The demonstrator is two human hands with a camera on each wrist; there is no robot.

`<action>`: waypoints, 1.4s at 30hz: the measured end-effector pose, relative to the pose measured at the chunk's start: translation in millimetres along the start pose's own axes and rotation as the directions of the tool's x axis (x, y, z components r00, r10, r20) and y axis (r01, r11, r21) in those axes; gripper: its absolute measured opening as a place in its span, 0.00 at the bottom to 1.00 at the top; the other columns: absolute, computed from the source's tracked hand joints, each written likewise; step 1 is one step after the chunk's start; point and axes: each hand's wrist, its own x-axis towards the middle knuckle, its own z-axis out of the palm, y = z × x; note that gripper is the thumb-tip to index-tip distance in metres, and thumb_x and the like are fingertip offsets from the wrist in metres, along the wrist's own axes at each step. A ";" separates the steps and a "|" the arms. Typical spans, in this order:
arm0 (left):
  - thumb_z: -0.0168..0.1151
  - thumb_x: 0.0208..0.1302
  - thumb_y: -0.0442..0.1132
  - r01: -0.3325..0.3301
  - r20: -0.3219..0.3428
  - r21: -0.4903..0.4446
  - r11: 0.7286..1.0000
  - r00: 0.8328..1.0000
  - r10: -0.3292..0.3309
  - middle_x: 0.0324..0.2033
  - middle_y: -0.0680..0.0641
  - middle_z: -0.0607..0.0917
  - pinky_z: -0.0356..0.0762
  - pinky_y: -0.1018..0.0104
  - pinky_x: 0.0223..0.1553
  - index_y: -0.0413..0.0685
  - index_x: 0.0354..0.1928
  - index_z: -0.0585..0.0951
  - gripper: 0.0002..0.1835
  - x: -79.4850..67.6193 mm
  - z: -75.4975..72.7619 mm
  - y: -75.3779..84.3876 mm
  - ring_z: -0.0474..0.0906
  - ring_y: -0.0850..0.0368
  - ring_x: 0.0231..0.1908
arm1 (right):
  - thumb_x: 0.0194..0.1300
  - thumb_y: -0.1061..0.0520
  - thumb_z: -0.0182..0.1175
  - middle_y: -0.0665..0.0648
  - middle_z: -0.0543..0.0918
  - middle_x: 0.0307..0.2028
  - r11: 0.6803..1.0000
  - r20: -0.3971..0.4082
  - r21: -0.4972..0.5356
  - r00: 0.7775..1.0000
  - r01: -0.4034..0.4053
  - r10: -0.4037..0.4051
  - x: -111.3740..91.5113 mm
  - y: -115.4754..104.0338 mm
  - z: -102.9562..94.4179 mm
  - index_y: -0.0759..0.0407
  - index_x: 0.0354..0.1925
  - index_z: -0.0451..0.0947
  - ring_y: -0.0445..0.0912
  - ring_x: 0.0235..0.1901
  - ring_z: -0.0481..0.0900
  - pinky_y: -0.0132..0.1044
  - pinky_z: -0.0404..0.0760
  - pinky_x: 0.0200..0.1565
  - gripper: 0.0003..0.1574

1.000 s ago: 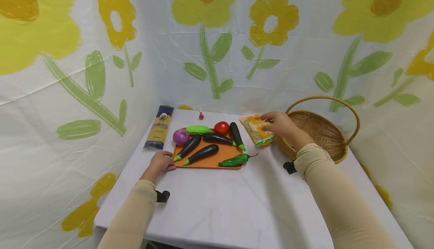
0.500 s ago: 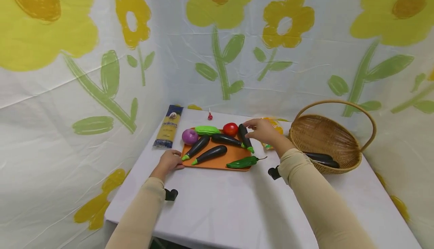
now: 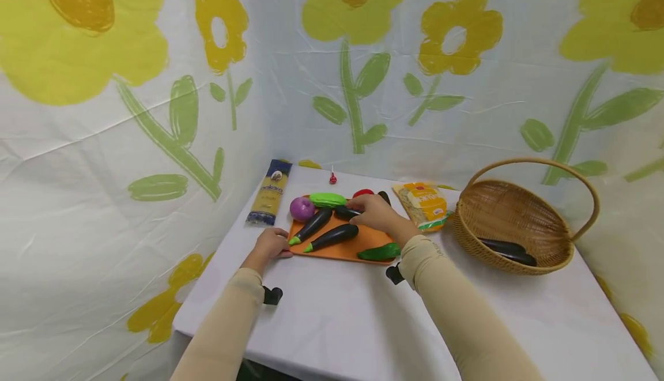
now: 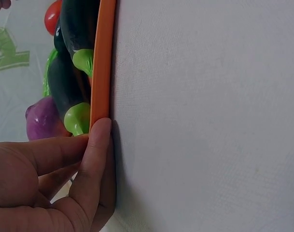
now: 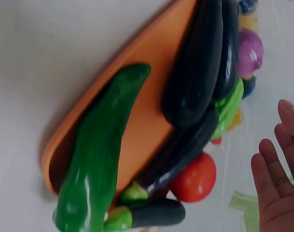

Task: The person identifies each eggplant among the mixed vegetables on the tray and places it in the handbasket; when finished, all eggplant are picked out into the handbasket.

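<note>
My left hand (image 3: 272, 244) pinches the near-left corner of the orange tray (image 3: 370, 240), thumb and fingers on its rim (image 4: 102, 72) in the left wrist view. My right hand (image 3: 381, 215) hovers over the tray's right half with its fingers apart and holds nothing; it partly covers an eggplant (image 3: 346, 212) in the head view. Two more eggplants lie at the front left, and another (image 5: 159, 212) at the right edge. A purple onion (image 3: 302, 209), a light green bumpy gourd (image 3: 327, 199), a red tomato (image 5: 194, 178) and a green pepper (image 3: 380, 252) are also there.
To the right stands a wicker basket (image 3: 510, 208) with a tall handle; dark eggplants (image 3: 510, 251) lie inside. A yellow packet (image 3: 424, 205) sits between tray and basket. At the left is a spaghetti pack (image 3: 270, 193), and a red lollipop (image 3: 333, 179) lies behind the tray.
My right hand has moved left, from beside the basket over the yellow packet to above the tray's eggplants. My left hand stays at the tray corner. The head view has turned left.
</note>
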 end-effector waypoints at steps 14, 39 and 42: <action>0.62 0.62 0.22 0.000 0.006 -0.011 1.000 1.000 0.000 0.53 0.30 0.76 0.89 0.63 0.33 0.35 0.60 0.79 0.23 2.5 5.0 3.1 0.85 0.53 0.26 | 0.63 0.59 0.72 0.60 0.83 0.58 0.999 0.082 0.041 0.996 -0.029 0.025 18.7 -1.0 49.0 0.57 0.61 0.82 0.53 0.61 0.75 0.50 0.76 0.64 0.28; 0.60 0.64 0.22 0.017 -0.006 -0.034 0.999 1.000 -0.017 0.52 0.32 0.76 0.89 0.64 0.32 0.36 0.60 0.79 0.21 2.4 1.6 9.0 0.86 0.53 0.27 | 0.66 0.62 0.68 0.46 0.84 0.44 0.935 0.183 -0.323 0.979 0.143 -0.086 40.9 5.8 81.8 0.47 0.52 0.87 0.46 0.45 0.77 0.38 0.78 0.57 0.18; 0.60 0.64 0.23 0.032 -0.009 -0.038 0.999 0.999 -0.032 0.52 0.32 0.76 0.89 0.64 0.33 0.36 0.60 0.79 0.22 3.8 -1.0 7.5 0.86 0.53 0.27 | 0.67 0.60 0.68 0.43 0.83 0.39 0.932 0.195 -0.327 0.976 0.156 -0.095 43.4 5.2 83.6 0.44 0.49 0.87 0.44 0.41 0.76 0.35 0.78 0.52 0.15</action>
